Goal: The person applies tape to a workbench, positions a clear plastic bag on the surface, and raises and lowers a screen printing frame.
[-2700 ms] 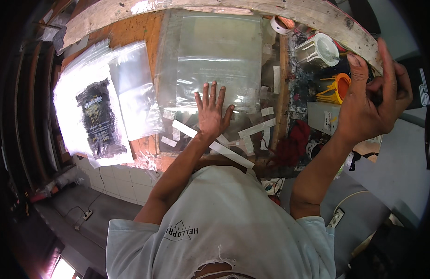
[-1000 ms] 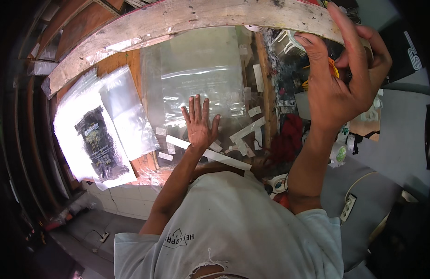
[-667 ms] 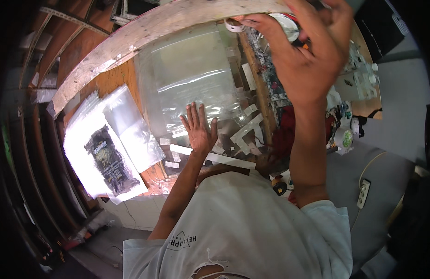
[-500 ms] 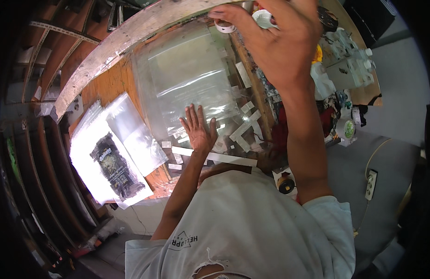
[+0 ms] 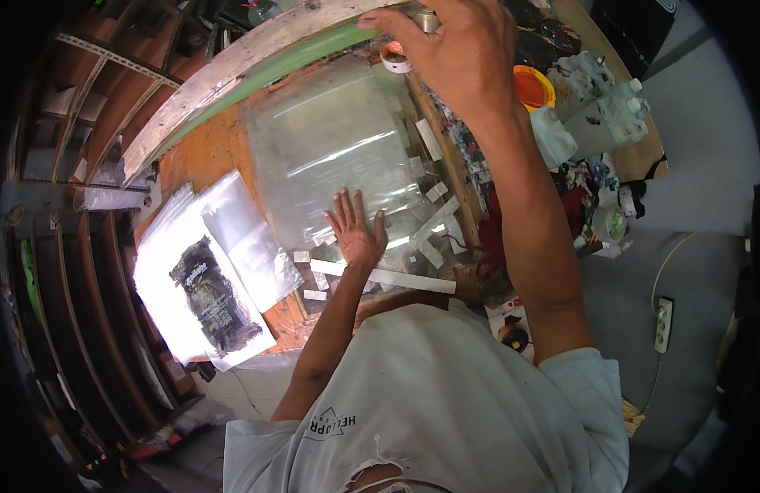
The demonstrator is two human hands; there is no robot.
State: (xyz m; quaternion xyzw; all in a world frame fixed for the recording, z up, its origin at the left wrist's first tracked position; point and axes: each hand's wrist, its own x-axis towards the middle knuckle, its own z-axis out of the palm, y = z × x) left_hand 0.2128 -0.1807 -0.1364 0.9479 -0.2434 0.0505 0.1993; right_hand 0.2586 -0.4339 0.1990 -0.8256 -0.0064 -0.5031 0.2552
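Observation:
My left hand (image 5: 357,236) lies flat with its fingers spread on a clear plastic bag (image 5: 322,156) on the worktable. At the top of the view my raised right hand (image 5: 466,62) grips the edge of a screen printing frame (image 5: 232,72). Its thumb points left along the frame, while some fingers are cut off by the picture's upper edge. The frame is tilted up over the far side of the table, with a green strip of its mesh showing. Left of the bag sit a stack of clear bags (image 5: 244,218) and a white sheet with a dark print (image 5: 211,304).
White tape strips (image 5: 417,282) surround the bag's near and right sides. A tape roll (image 5: 394,57) lies below my right hand. Farther right are an orange tub (image 5: 534,89), plastic bottles (image 5: 552,138) and stained rags. Shelving (image 5: 92,304) stands left; a power strip (image 5: 663,324) is on the right.
The frame has tilted further up, showing more of its green mesh. My right hand has moved left and slightly up with it. My left hand stays flat on the bag.

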